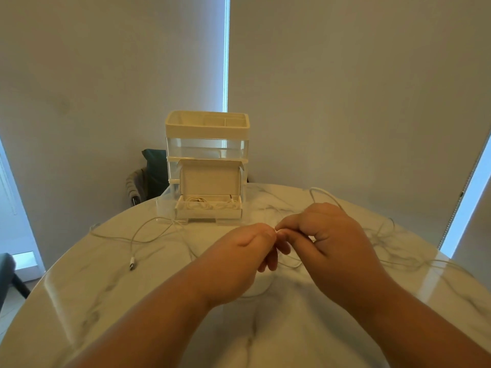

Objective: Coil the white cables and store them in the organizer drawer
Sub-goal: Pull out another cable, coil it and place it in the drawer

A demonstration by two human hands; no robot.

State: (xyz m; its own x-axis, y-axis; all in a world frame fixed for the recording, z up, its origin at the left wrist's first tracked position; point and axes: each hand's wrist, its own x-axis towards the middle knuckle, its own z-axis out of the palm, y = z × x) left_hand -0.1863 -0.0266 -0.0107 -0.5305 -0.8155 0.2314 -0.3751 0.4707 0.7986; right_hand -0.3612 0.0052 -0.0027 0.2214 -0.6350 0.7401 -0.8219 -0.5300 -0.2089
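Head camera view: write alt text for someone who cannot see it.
A left hand and a right hand pinch a thin white cable between their fingertips above a round white marble table. Behind them, the open bottom drawer of a cream and clear plastic organizer holds a white cardboard box of coiled cables. Another loose white cable lies at left.

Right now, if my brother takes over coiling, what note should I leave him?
Left hand and right hand both pinch one end of a white cable above the table; the rest trails right, uncoiled.
A second cable lies loose at the left.
The organizer has its bottom drawer open; a box in it holds coiled cables.
Left: coil both and store them in the drawer.
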